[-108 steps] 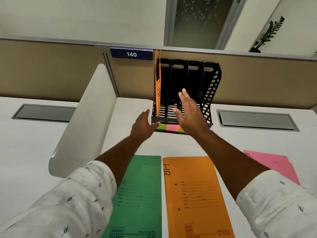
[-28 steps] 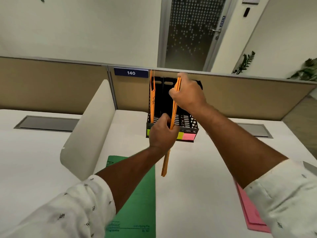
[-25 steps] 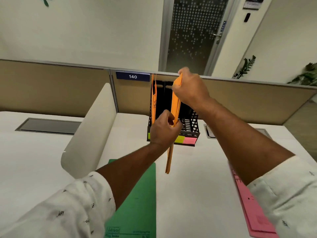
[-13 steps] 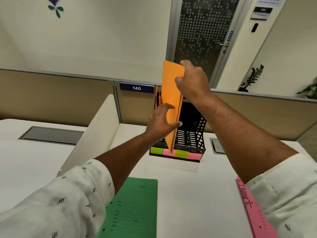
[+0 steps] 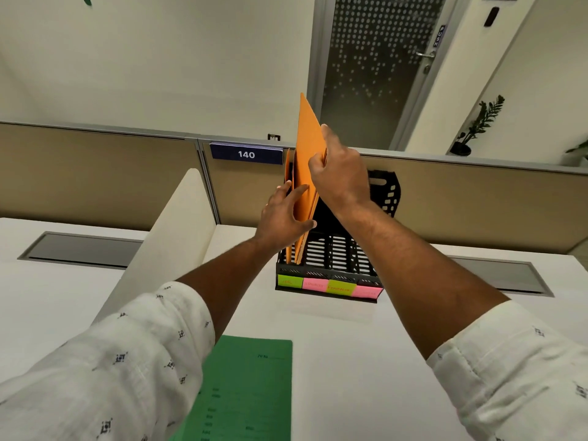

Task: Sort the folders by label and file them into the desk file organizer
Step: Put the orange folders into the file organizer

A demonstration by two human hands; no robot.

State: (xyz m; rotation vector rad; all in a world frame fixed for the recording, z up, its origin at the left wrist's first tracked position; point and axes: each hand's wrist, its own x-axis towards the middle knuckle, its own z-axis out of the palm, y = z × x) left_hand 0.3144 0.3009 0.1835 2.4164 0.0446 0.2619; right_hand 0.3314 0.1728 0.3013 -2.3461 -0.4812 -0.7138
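Head view: right hand [image 5: 342, 175] pinches the orange folder [image 5: 307, 173] upright, its bottom edge in the organizer's [image 5: 331, 259] leftmost slot, left hand [image 5: 281, 216] flat and open steadying it; next, I'd judge, lower and release.

The file organizer [image 5: 337, 249] is black with slotted perforations; its front carries sticky labels [image 5: 329, 286] alternating lime green and pink, with what looks like reddish writing. The upright folder [image 5: 307, 160] is orange. The flat folder [image 5: 248, 393] is green. Both sleeves [image 5: 121, 370] are white with small dark motifs.
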